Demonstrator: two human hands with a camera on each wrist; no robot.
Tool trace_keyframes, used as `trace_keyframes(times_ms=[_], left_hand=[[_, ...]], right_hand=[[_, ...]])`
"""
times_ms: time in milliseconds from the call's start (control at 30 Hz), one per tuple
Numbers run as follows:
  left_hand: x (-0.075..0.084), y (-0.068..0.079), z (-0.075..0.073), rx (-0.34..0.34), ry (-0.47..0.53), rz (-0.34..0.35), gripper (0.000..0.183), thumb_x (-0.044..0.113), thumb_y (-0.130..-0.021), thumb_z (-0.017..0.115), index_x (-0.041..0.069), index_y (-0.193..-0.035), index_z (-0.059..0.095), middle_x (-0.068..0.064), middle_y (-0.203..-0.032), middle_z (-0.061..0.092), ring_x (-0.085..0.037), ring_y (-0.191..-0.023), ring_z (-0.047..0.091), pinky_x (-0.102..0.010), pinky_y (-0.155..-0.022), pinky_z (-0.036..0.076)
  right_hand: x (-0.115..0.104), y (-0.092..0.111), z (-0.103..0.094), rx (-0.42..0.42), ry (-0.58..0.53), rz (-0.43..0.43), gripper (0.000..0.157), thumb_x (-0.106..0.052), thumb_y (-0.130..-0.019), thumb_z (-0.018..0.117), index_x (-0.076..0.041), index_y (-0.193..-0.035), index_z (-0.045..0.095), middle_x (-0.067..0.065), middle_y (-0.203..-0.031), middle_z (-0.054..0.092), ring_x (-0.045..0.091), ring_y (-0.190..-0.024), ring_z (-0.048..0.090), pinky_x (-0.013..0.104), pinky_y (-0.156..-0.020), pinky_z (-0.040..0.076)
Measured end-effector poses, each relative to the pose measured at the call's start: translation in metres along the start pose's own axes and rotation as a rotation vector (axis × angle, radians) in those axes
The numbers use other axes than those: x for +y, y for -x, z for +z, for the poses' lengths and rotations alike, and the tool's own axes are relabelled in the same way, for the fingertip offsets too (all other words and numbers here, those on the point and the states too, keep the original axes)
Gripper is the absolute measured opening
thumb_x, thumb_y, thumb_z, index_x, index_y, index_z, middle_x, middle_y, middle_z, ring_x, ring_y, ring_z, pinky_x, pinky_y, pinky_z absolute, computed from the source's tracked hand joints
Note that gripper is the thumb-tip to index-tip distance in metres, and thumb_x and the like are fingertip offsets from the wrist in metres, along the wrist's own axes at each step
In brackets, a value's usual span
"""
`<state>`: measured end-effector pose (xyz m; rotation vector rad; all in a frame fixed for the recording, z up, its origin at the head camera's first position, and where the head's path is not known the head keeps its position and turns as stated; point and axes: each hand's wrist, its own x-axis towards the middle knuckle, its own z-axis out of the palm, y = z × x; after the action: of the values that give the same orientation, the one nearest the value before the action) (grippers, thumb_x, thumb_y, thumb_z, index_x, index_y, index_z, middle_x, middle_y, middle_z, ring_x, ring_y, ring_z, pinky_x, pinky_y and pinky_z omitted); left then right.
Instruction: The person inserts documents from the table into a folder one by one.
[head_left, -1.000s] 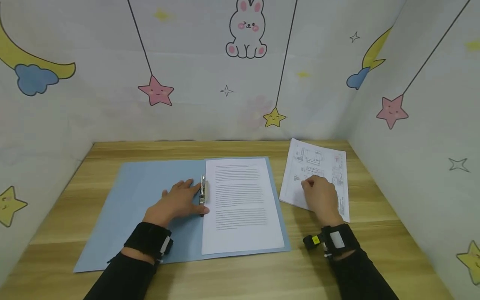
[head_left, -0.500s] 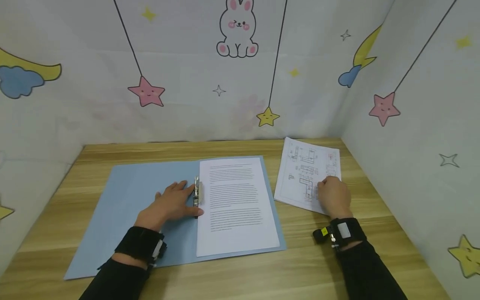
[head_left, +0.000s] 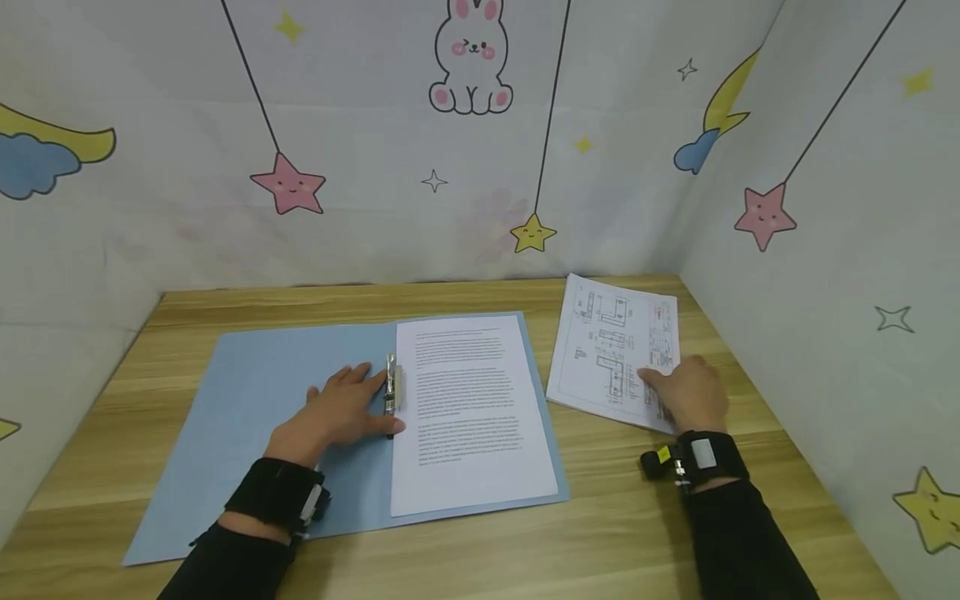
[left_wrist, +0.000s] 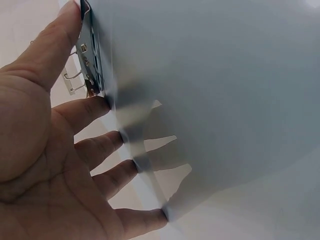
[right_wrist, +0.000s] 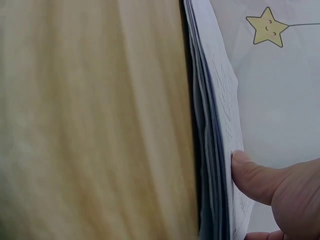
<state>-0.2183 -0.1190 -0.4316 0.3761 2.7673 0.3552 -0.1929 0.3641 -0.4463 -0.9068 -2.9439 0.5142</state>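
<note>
An open blue folder (head_left: 255,400) lies on the table. Its right side bears a printed text sheet (head_left: 465,417), with a metal clip (head_left: 391,385) along the sheet's left edge. My left hand (head_left: 337,417) rests on the folder beside the clip, fingers spread; in the left wrist view the thumb reaches to the clip (left_wrist: 90,55). To the right lies a stack of papers (head_left: 592,358) topped by a technical drawing. My right hand (head_left: 693,396) is at the stack's right edge, its thumb (right_wrist: 245,167) on the top sheet; the other fingers are mostly hidden, so I cannot tell whether they grip it.
The wooden table (head_left: 480,558) shows in front of the folder and between it and the stack. White cloth walls (head_left: 360,242) with cartoon prints stand at the back and both sides. The stack lies close to the back right corner.
My right hand has moved right across the drawing to the stack's right edge, its thumb now extended over the top sheet. My left hand stays by the clip. The head view has shifted slightly.
</note>
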Motion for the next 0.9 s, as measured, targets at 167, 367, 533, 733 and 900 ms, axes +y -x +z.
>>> trace_keyframes(times_ms=[167,367,533,733,900], left_hand=[[0.0,0.001,0.0,0.008,-0.006,-0.002,0.099,0.071,-0.062,0.056,0.018,-0.141,0.027,-0.021,-0.149,0.022,-0.045,-0.132,0.014,-0.078,-0.094,0.016],[0.001,0.003,-0.001,0.004,0.003,-0.002,0.098,0.069,-0.063,0.057,0.017,-0.141,0.027,-0.021,-0.149,0.022,-0.046,-0.132,0.013,-0.078,-0.095,0.015],[0.001,0.003,0.0,0.009,0.004,-0.003,0.098,0.069,-0.063,0.057,0.018,-0.141,0.027,-0.021,-0.149,0.021,-0.046,-0.132,0.013,-0.078,-0.095,0.015],[-0.002,0.004,0.0,0.009,0.004,-0.007,0.1,0.071,-0.061,0.056,0.019,-0.141,0.026,-0.019,-0.15,0.021,-0.045,-0.132,0.012,-0.078,-0.095,0.014],[-0.005,0.004,0.001,0.002,0.004,-0.005,0.1,0.072,-0.061,0.055,0.019,-0.141,0.026,-0.019,-0.15,0.02,-0.044,-0.133,0.012,-0.078,-0.095,0.014]], right_hand=[[0.005,-0.004,-0.001,-0.015,-0.012,0.007,0.082,-0.067,-0.068,0.055,0.008,-0.101,0.05,0.018,-0.08,0.054,0.022,-0.054,0.052,0.034,-0.04,0.041],[0.004,-0.006,-0.002,0.024,-0.038,0.039,0.079,-0.059,-0.07,0.059,0.009,-0.108,0.047,0.018,-0.08,0.056,0.025,-0.059,0.051,0.035,-0.042,0.039],[0.002,-0.007,-0.003,0.039,-0.014,0.045,0.084,-0.058,-0.071,0.06,0.011,-0.115,0.042,0.02,-0.085,0.052,0.029,-0.067,0.05,0.038,-0.047,0.038],[-0.001,-0.009,-0.001,0.1,-0.005,0.009,0.076,-0.05,-0.074,0.062,0.012,-0.113,0.042,0.023,-0.086,0.052,0.034,-0.072,0.05,0.041,-0.05,0.036],[-0.002,-0.011,0.0,0.099,-0.022,0.014,0.056,-0.037,-0.084,0.052,0.011,-0.113,0.043,0.025,-0.085,0.056,0.033,-0.069,0.052,0.041,-0.051,0.036]])
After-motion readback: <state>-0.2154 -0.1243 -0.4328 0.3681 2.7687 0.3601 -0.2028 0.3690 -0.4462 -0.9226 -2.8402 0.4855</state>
